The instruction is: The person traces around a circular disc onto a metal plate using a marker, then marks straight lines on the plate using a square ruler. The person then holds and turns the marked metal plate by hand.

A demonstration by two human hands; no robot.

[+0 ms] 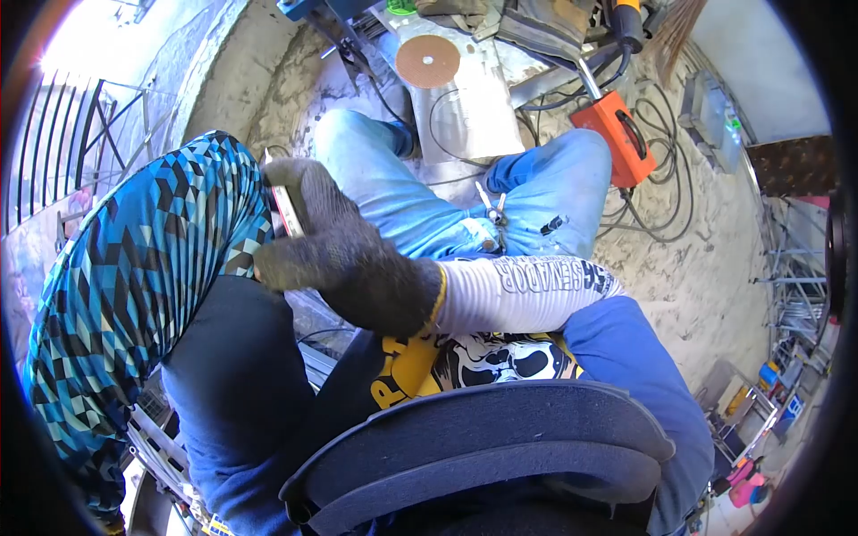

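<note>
My right hand, in a dark, worn glove with a yellow cuff edge, reaches across my chest from a white printed sleeve. Its fingers are closed around a slim red-and-white item, mostly covered by the glove; I cannot make out its kind. The glove lies against the blue patterned sleeve on my left arm, just above the bent elbow. That forearm runs down to the bottom left edge, where my left hand is out of sight. Below is a dark curved brim that hides part of my skull-print shirt.
Beyond my jeans lies a metal sheet with a brown cutting disc. To the right stand an orange-red box machine with looped cables, a yellow-and-black power tool and a grey case. Metal bars lie farther right.
</note>
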